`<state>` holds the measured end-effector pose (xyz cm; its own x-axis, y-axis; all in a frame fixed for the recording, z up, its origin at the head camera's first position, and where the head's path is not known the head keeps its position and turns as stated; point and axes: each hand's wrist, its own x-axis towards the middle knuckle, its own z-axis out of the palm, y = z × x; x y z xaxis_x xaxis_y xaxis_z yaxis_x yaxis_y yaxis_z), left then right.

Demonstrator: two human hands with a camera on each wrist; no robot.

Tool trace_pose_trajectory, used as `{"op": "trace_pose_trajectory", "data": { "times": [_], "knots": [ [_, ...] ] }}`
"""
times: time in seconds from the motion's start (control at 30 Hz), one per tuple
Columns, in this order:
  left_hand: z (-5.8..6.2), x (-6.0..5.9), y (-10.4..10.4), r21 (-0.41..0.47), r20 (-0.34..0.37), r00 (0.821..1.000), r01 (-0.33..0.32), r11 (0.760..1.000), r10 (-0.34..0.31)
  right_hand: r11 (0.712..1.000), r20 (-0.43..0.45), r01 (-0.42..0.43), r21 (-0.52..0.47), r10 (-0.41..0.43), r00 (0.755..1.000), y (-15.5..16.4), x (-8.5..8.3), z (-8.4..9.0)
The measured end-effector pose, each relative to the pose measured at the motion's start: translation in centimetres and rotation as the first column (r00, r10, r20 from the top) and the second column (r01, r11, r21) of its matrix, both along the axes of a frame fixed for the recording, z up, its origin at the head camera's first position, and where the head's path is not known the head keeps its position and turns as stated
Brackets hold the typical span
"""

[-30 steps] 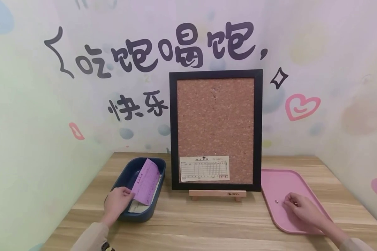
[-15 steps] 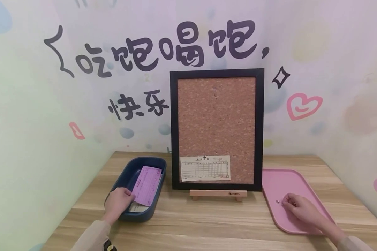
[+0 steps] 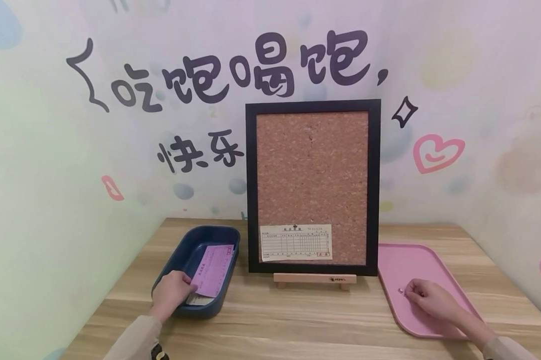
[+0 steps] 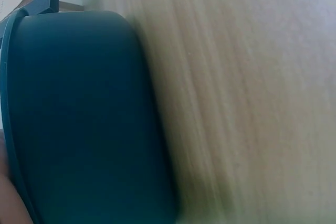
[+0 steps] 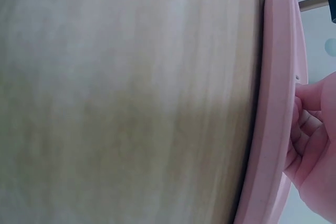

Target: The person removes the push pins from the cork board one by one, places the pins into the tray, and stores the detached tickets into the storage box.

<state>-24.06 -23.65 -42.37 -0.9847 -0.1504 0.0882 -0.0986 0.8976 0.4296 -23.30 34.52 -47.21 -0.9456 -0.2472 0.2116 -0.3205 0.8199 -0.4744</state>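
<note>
Head view: left hand (image 3: 173,294) pinching purple slip (image 3: 213,270), slip lying inside blue bin (image 3: 190,242) on table (image 3: 297,320). Right hand (image 3: 428,298) resting on pink tray (image 3: 401,260), fingers curling at small pin (image 3: 400,290); whether gripping it, cannot tell.

Left wrist view: blue bin wall filling frame, fingers barely showing.

Right wrist view: curled fingers (image 5: 310,129) touching pink tray rim.

Around one black-framed cork board (image 3: 313,170) on its wooden easel stand one dark blue plastic bin (image 3: 186,252) to its left, holding one purple paper slip (image 3: 213,270), and one pink plastic tray (image 3: 414,262) to its right. One cream printed form (image 3: 296,242) is pinned to the board.
</note>
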Motion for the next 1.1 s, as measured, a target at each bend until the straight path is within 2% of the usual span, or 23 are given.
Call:
{"op": "trace_pose_trajectory", "data": {
  "times": [0.27, 0.53, 0.63, 0.7, 0.83, 0.97, 1.1],
  "knots": [
    [0.3, 0.1, -0.1, -0.005, 0.001, 1.000, -0.005, 1.000, 0.005, 1.000, 0.011, 0.004, -0.001, -0.004, 1.000, 0.0, -0.1, 0.0],
    [0.7, -0.1, -0.8, 0.012, -0.039, 0.999, 0.010, 1.000, -0.010, 1.000, 0.015, 0.000, 0.002, 0.000, 1.000, -0.1, 0.0, 0.1],
    [1.0, 0.0, -0.9, 0.023, -0.054, 0.998, 0.017, 1.000, -0.016, 1.000, 0.030, -0.006, -0.022, 0.007, 1.000, 0.1, 0.0, 0.1],
    [1.2, 0.1, -0.8, 0.034, -0.068, 0.997, 0.028, 0.999, -0.026, 0.999, 0.009, -0.019, -0.038, 0.019, 1.000, 0.3, 0.0, 0.1],
    [1.6, 0.1, -0.4, 0.056, -0.099, 0.994, 0.059, 0.997, -0.053, 0.998, -0.042, -0.046, -0.052, 0.044, 0.998, 0.7, -0.3, 0.5],
    [1.7, -0.1, 0.5, 0.075, -0.148, 0.987, 0.067, 0.995, -0.055, 0.991, -0.008, -0.099, -0.095, 0.099, 0.995, 1.1, -1.0, 1.4],
    [1.7, -0.5, 2.0, 0.076, -0.256, 0.964, 0.094, 0.993, -0.072, 0.977, 0.020, -0.157, -0.148, 0.162, 0.987, 0.9, -1.6, 2.4]
  ]
}}
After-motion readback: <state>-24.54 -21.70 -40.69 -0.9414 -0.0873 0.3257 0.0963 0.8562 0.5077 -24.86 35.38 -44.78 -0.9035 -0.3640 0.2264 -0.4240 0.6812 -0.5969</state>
